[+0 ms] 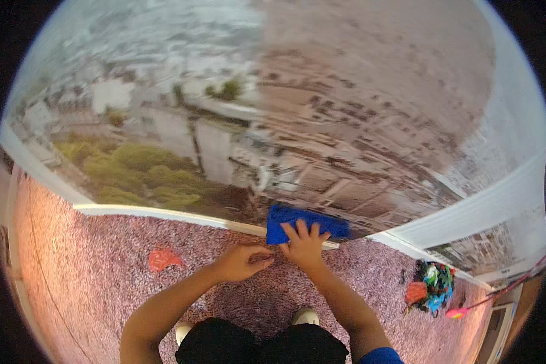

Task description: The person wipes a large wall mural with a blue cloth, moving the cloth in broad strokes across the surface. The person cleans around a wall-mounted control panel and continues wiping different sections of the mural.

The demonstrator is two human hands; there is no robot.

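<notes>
In front of me rises a wall covered with a large photo print of a city (218,150), its left part coloured and its right part brownish. My right hand (304,245) presses a blue cloth (280,223) flat against the lower edge of the print, fingers spread over it. The cloth hangs down over part of the pale baseboard (150,213). Just left of it, my left hand (243,262) hovers over the floor, thumb and fingers curved apart with nothing visible between them. It does not appear to touch the cloth.
Speckled pinkish floor (95,255) spreads beneath me. A crumpled reddish piece (164,260) lies on the left. To the right sits a heap of mixed coloured items (433,284), near a pink object (457,313) at the end of a thin pole. A white wall section (473,211) juts out at right.
</notes>
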